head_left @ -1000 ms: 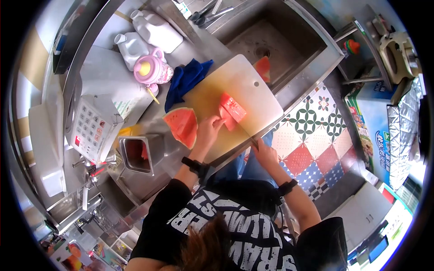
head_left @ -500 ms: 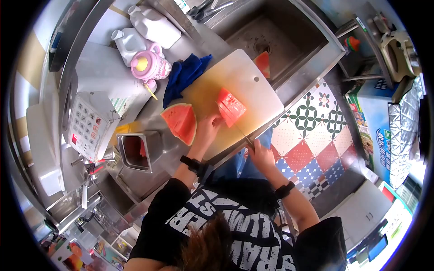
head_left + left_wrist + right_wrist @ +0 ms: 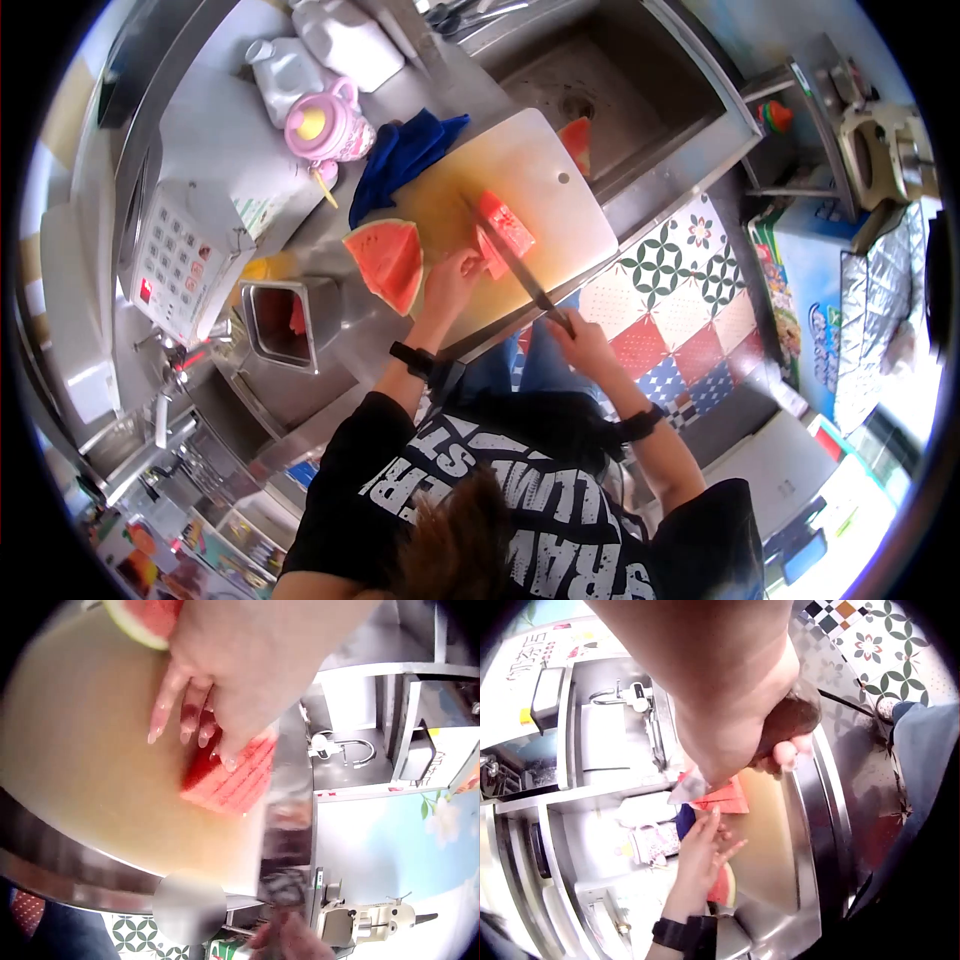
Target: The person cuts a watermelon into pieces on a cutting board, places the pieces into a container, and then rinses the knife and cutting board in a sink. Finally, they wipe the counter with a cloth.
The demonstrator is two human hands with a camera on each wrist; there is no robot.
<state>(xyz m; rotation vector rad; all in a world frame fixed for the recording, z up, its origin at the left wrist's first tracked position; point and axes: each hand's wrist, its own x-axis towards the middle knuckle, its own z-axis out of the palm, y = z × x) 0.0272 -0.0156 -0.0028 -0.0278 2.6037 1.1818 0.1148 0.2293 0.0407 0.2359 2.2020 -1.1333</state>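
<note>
Red watermelon block (image 3: pixel 512 225), moist and flat-faced, with parallel cuts, lying on a white, yellow-stained plastic cutting board (image 3: pixel 590 220). My left hand (image 3: pixel 456 280) touches the flesh, its other fingers loosely extended and spread; my right hand (image 3: pixel 585 345) grips a long metal knife (image 3: pixel 530 284) with a brown handle, the blade crossing over the block. At the board's edge: a green-rinded watermelon wedge (image 3: pixel 388 265) and a crumpled blue cloth (image 3: pixel 405 160). Grey metal counter (image 3: pixel 330 257) beneath; rectangular metal sink (image 3: pixel 645 115) adjoining; patterned floor tiles (image 3: pixel 655 270) below.
</note>
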